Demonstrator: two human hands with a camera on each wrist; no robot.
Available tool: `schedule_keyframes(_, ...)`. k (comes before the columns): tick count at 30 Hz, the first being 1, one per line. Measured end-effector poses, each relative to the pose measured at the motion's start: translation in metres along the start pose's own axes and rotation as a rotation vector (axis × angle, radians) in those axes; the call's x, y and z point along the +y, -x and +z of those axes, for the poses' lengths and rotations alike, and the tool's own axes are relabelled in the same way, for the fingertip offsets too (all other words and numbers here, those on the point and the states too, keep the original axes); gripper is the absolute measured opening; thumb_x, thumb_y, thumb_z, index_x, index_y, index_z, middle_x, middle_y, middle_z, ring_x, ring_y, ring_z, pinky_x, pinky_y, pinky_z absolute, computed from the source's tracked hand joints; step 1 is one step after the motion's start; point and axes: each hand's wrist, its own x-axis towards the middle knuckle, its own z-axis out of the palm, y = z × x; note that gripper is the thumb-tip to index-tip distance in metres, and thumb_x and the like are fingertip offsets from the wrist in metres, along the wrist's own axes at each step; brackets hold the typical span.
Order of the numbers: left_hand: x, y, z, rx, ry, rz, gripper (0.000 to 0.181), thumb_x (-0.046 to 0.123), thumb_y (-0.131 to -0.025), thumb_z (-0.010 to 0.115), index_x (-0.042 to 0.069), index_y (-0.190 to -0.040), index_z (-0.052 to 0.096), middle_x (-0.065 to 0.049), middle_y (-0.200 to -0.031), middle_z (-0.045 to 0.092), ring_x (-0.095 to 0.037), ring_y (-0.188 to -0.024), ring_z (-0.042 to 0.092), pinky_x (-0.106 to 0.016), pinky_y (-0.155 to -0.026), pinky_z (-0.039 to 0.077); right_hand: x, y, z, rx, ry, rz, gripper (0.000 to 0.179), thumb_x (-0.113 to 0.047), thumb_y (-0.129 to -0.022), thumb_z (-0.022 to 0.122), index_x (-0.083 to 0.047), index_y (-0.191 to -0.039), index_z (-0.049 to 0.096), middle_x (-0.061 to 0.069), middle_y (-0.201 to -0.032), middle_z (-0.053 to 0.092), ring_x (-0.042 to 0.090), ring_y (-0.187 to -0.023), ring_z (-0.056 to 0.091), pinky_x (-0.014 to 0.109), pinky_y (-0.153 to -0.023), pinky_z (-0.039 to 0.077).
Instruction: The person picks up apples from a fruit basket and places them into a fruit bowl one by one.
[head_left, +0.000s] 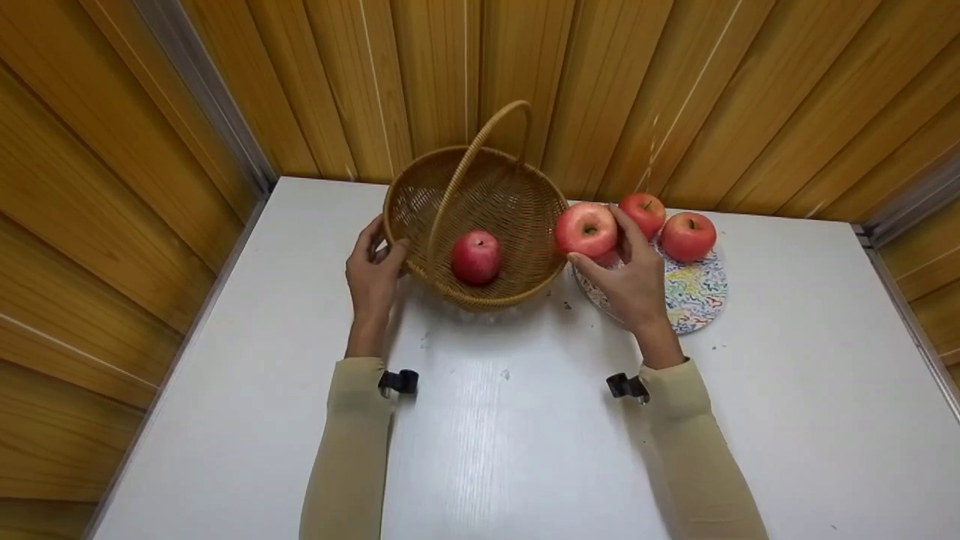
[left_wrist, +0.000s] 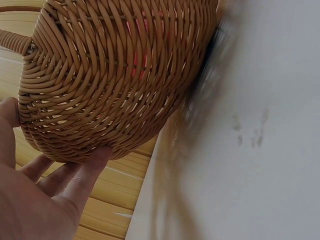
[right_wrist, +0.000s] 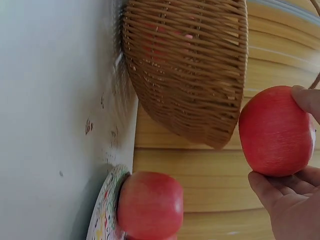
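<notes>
A wicker basket with a tall arched handle stands on the table, one red apple inside it. My left hand holds the basket's left side, thumb at the rim and fingers against the outer weave, as the left wrist view shows. Between thumb and fingers of my right hand is another apple, raised above the table right beside the basket's right rim. Just beyond that hand, a patterned plate carries two more apples; the nearer one sits at its back edge.
The white table backs onto a wood-panelled wall, close behind basket and plate. More panelling rises along the left and right sides. Small dark marks dot the tabletop near the basket.
</notes>
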Motion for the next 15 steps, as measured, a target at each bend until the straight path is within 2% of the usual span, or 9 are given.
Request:
schedule_keyframes(8,-0.002,0.0,0.0,-0.005,0.01,0.057,0.054,0.016,-0.099,0.073,0.017,-0.151,0.06,-0.011,-0.145,0.064,-0.023,-0.122,0.068,-0.031,-0.075,0.064,0.007,-0.002,-0.022,0.043,-0.006,0.123,0.085,-0.021,-0.087,0.092,-0.003,-0.158,0.048,0.012,-0.153,0.056,0.022,-0.142,0.053,0.035,-0.116,0.044)
schedule_keyframes(13,-0.002,0.001,0.0,-0.004,0.014,0.058,0.053,0.015,-0.099,0.073,0.016,-0.151,0.06,-0.011,-0.144,0.064,-0.023,-0.121,0.068,-0.033,-0.076,0.064,0.012,0.001,-0.031,0.045,0.024,0.225,0.092,-0.034,-0.088,0.09,-0.013,-0.164,0.041,0.008,-0.158,0.053,0.021,-0.145,0.05,0.038,-0.117,0.043)
schedule_keyframes(15,-0.002,0.001,0.0,-0.004,0.017,0.051,0.053,0.015,-0.099,0.073,0.016,-0.151,0.06,-0.012,-0.144,0.064,-0.022,-0.121,0.068,-0.033,-0.076,0.064,0.015,0.002,-0.034,0.051,0.019,0.238,0.092,-0.035,-0.089,0.089,-0.016,-0.165,0.041,0.007,-0.157,0.053,0.021,-0.145,0.05,0.039,-0.116,0.043)
